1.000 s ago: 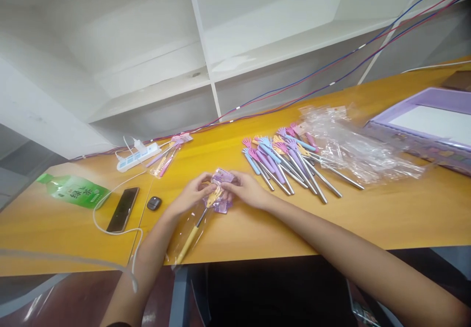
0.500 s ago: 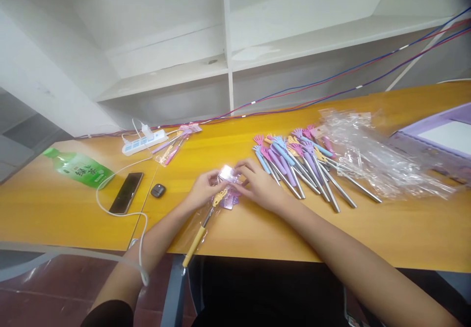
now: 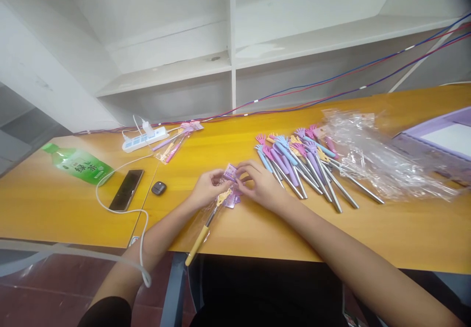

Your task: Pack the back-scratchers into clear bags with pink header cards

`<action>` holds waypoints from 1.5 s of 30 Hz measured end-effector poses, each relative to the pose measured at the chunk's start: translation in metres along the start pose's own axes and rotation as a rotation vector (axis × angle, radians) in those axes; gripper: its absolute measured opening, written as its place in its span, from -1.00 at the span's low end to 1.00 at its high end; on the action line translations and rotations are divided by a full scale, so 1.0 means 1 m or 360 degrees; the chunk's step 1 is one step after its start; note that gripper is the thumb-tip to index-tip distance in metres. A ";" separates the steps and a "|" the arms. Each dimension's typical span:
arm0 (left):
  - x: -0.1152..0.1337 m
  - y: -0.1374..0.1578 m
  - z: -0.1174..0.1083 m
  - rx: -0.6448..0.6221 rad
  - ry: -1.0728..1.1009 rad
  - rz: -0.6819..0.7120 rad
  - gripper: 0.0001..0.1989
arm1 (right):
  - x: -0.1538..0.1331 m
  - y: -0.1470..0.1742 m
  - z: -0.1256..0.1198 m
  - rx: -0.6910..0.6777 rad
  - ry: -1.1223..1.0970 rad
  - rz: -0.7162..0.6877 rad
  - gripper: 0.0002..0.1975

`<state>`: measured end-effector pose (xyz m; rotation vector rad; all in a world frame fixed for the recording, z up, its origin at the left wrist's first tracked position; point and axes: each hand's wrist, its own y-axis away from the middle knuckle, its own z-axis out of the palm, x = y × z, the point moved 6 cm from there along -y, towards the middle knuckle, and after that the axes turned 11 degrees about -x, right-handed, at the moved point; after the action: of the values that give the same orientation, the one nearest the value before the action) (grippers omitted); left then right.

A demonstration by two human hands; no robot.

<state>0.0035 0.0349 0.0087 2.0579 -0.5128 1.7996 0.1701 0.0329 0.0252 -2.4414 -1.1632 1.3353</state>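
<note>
A yellow back scratcher [image 3: 197, 244] with a hand-shaped head and metal rod lies inside a clear plastic bag [image 3: 215, 221], its handle end reaching the table's front edge. My left hand [image 3: 208, 188] is closed on the top of this bag, thumb and fingers pinching it. My right hand [image 3: 260, 184] pinches a purple printed card [image 3: 230, 172] at the bag's top, close to the left fingertips. More purple cards [image 3: 231, 200] lie under the hands, partly hidden. Right of my right hand, a pile of pink, blue, purple and yellow back scratchers [image 3: 294, 163] rests on the table.
Empty clear bags [image 3: 379, 155] lie right of the pile, beside a purple box [image 3: 434, 123]. At left are a green bottle [image 3: 79, 164], a phone [image 3: 127, 190], a small black case [image 3: 158, 188], a power strip [image 3: 145, 139] and bagged scratchers [image 3: 174, 143]. A white cable [image 3: 146, 224] crosses my left forearm.
The card at the bag's top has tilted, its glare gone and its purple print now showing. Both hands stay close together, with small finger movements. The view has shifted slightly.
</note>
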 end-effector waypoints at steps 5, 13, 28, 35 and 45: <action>0.000 0.001 0.002 -0.0036 -0.0002 0.0016 -0.59 | 0.001 0.002 0.004 0.0044 0.0133 0.0063 -0.87; 0.000 0.002 0.006 -0.0114 -0.0149 0.0033 -0.64 | 0.001 0.002 0.012 -0.0007 0.0617 0.0194 -0.92; -0.008 -0.002 -0.006 0.0030 -0.0019 0.0018 -0.59 | 0.000 0.001 -0.004 -0.0011 0.0195 -0.0201 -0.87; -0.007 -0.001 0.000 -0.0034 0.0008 0.0020 -0.60 | -0.003 0.003 -0.004 0.0101 0.0344 -0.0236 -0.93; 0.000 0.000 0.003 0.0033 0.0051 0.0122 -0.59 | -0.013 0.003 -0.012 0.0149 0.0278 -0.0279 -0.87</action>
<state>0.0061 0.0334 0.0084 2.0456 -0.5738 1.8852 0.1773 0.0247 0.0396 -2.2783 -1.2094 1.0785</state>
